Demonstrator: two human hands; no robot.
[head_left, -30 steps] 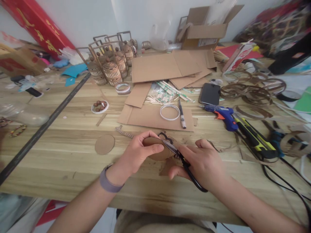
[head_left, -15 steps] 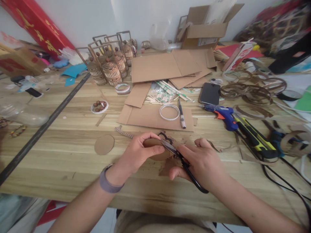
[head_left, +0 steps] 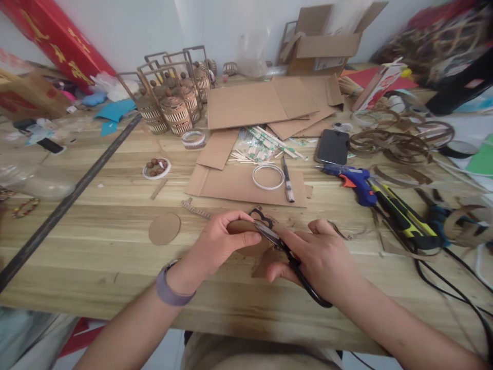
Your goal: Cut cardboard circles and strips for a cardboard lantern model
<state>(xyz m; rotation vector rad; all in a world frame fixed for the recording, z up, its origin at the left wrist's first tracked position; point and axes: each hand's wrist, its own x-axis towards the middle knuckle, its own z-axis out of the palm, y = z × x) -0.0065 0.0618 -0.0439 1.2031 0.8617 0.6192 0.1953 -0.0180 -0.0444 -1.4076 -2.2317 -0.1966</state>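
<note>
At the near middle of the pale striped wooden table (head_left: 127, 277), a curved piece of brown cardboard (head_left: 241, 227) was pinched by the left hand (head_left: 215, 239), its thumb and fingers closed down to the thickness of the sheet. Just to the right, a pair of black-handled metal scissors (head_left: 269, 234) was gripped by the right hand (head_left: 325, 257), the fingers curled about the handles and the thumb parted widely from them. And here was the telling line: the blades were aimed toward the far left, slantwise to the cardboard, whose length was laid roughly left to right, and the tips were brought right up to its far edge, close beside the left fingertips. How far the blades were parted could not be told. The cardboard's left part was covered by the left hand, which was nearer to it than the right. Farther left, a flat round cardboard disc (head_left: 164, 229) was seen lying alone, while a thin white ring (head_left: 268, 188) was set beyond both hands on a flat brown cardboard sheet (head_left: 227, 186).
</note>
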